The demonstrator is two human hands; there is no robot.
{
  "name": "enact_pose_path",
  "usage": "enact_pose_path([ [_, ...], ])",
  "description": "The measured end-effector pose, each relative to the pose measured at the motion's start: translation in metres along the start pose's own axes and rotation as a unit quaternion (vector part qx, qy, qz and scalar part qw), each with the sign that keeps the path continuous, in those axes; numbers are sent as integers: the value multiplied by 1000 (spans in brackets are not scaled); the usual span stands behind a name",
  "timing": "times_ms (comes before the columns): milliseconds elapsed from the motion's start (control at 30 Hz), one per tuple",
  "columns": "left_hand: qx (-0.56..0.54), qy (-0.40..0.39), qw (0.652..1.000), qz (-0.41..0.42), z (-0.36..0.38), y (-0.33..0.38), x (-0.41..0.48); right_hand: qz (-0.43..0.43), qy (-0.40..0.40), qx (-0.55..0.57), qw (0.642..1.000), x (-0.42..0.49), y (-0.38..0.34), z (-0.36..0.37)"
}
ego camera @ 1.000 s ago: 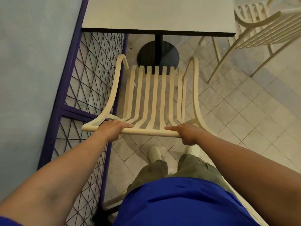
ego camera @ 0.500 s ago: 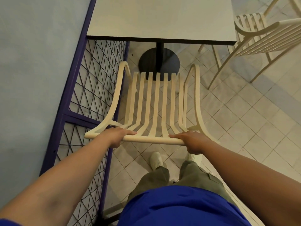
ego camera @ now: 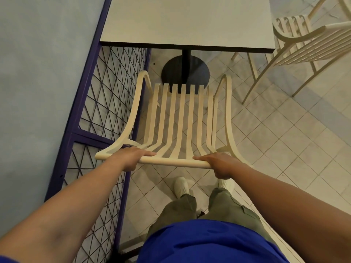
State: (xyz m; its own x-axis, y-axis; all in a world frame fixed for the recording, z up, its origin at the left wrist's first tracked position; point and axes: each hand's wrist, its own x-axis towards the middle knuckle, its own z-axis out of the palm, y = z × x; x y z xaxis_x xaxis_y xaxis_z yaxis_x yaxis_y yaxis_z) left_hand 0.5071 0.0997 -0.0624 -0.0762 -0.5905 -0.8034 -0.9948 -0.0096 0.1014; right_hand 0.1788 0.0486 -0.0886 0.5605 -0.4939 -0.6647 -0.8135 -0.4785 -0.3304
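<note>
Head view. The left hand (ego camera: 131,158) and right hand (ego camera: 218,164) both grip the top rail of a cream slatted chair (ego camera: 171,161). The fingers (ego camera: 148,153) of each hand wrap round the rail, apart from each other, with a bare stretch of rail between them. Ahead of the fingers the chair's seat points at the table (ego camera: 186,19). Its front edge lies near the round black table base (ego camera: 185,71) and has not yet passed under the tabletop.

The step in hand appears to be sliding the chair in to the table. An even push from both hands would hold the chair square, and a slight lift of the rail should stop the legs dragging on the tiled floor (ego camera: 275,139).

To the left of the fingers, the purple mesh fence (ego camera: 106,103) stands just beside the chair's left armrest, so room there is tight. To the right there is open floor, and a second chair (ego camera: 303,44) stands well apart.
</note>
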Motion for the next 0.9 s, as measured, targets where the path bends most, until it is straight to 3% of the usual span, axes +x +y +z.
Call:
enact_pose_path([
  [567,-13,34,999,-13,11,4,-3,-18,-21,20,999,0,1,-6],
  [767,-155,9,988,14,-2,22,1,-18,-46,71,996,-4,-2,-16],
  [900,-169,5,985,24,-11,40,1,14,-44,99,994,-11,-2,-23],
])
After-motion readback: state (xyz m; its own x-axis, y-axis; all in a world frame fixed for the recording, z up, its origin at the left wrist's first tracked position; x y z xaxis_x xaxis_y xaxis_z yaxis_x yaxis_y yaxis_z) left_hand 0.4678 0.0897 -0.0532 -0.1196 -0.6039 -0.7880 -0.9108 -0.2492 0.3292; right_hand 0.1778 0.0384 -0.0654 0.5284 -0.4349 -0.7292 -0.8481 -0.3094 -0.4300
